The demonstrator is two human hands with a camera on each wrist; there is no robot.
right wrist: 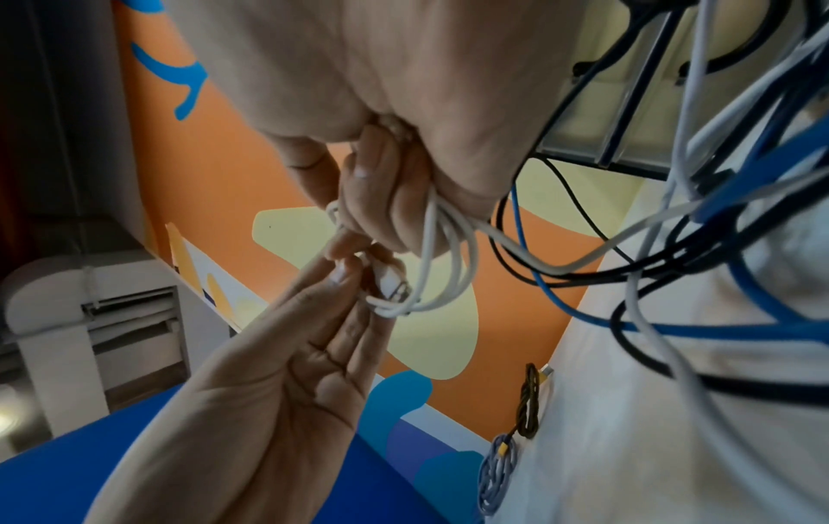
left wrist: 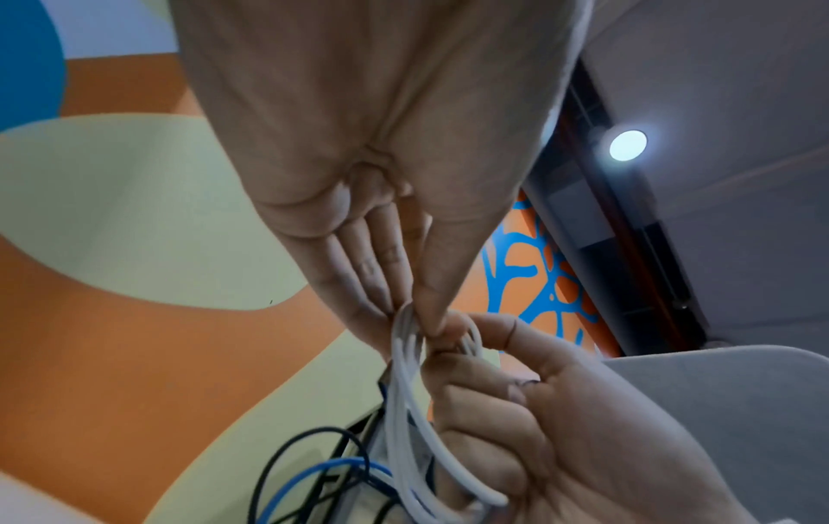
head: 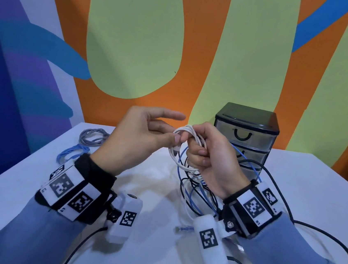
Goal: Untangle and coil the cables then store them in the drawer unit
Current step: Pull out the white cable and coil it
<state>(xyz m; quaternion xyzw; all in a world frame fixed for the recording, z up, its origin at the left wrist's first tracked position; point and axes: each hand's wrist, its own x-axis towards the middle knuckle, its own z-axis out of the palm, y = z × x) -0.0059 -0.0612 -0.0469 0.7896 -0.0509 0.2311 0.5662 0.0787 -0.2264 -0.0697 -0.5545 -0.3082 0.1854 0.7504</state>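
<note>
Both hands hold a white cable [head: 192,133] above the white table [head: 34,181]. My right hand [head: 209,157] grips its coiled loops [right wrist: 448,248] in curled fingers. My left hand [head: 137,141] pinches the cable's end [right wrist: 390,280] between thumb and finger, the other fingers straight. The white cable's tail runs down into a tangle of blue and black cables [head: 197,190] under my right wrist. The black drawer unit [head: 245,137] with clear drawers stands just behind my right hand, all drawers closed.
A coiled grey cable [head: 92,137] and a coiled light blue cable [head: 72,153] lie at the table's far left. A blue plug end [head: 184,229] lies near the front. Black cable [head: 329,238] loops across the right side. A painted wall stands behind the table.
</note>
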